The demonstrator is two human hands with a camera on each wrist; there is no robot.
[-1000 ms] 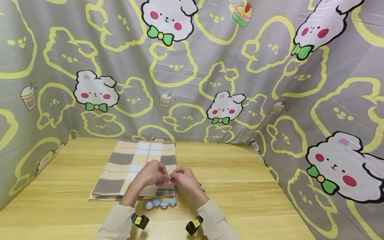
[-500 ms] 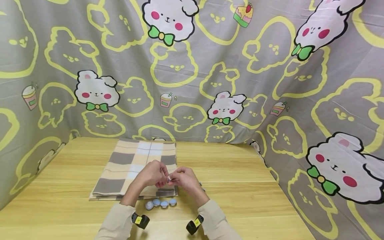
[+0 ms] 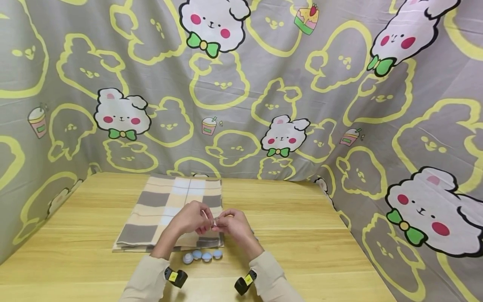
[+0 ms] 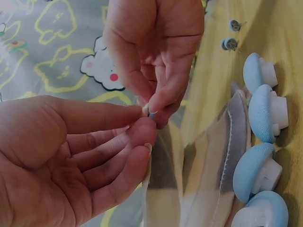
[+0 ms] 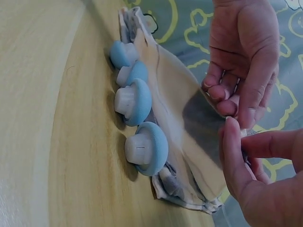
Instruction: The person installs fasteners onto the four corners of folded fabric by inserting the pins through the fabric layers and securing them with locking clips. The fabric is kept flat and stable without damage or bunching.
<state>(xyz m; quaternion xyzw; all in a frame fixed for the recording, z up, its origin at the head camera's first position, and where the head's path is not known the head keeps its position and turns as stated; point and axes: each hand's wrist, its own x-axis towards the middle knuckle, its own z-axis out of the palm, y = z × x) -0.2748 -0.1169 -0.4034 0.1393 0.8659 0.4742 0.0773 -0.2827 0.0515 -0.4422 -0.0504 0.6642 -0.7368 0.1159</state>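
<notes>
Fingertip to fingertip, my left hand (image 3: 193,219) and right hand (image 3: 235,225) meet over the near right corner of a folded plaid blanket (image 3: 152,199). Both hands pinch one small white-and-blue piece (image 4: 151,115) between thumb and fingers. Most of it is hidden by the fingertips, so its exact kind is unclear. Below the hands stands a row of several light blue, mushroom-shaped duvet clips (image 3: 206,256) with white stems. In the left wrist view, small round blue bases with thin pins (image 4: 230,44) lie on the table beyond the clips.
The wooden table (image 3: 302,251) runs back to a grey curtain (image 3: 234,84) printed with cartoon rabbits, which also hangs at both sides. Each wrist wears a black camera (image 3: 175,277). The blanket covers the left-centre part of the table.
Both hands stay in nearly the same place. The right hand has risen slightly and its fingertips have shifted around the small piece, showing more of its white part. Clips and blanket have not moved.
</notes>
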